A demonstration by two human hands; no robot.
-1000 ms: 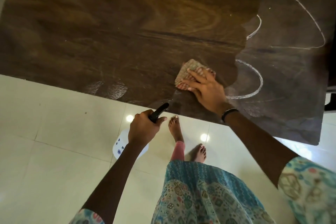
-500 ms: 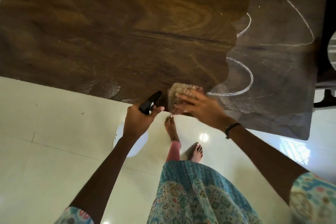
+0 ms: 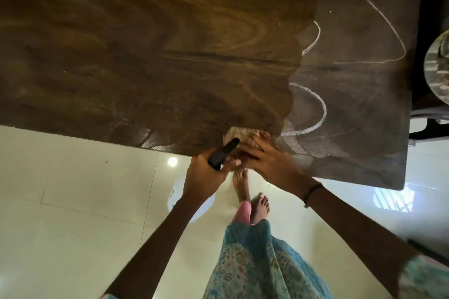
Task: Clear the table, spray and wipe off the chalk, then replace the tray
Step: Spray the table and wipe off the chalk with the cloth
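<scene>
Under the flattened fingers of the right hand (image 3: 272,165), a cloth (image 3: 239,135) is lying on the table (image 3: 145,56); the left hand (image 3: 204,177) is gripping a spray bottle (image 3: 222,153).

The right hand (image 3: 269,162) is motion-blurred and covers most of the cloth (image 3: 239,134) at the table's (image 3: 145,56) near edge. The left hand (image 3: 206,175) hides most of the spray bottle (image 3: 192,201). The picture's right edge cuts off a round glass object (image 3: 437,65).

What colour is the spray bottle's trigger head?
Black, on the spray bottle gripped in the left hand; the head view shows it.
</scene>
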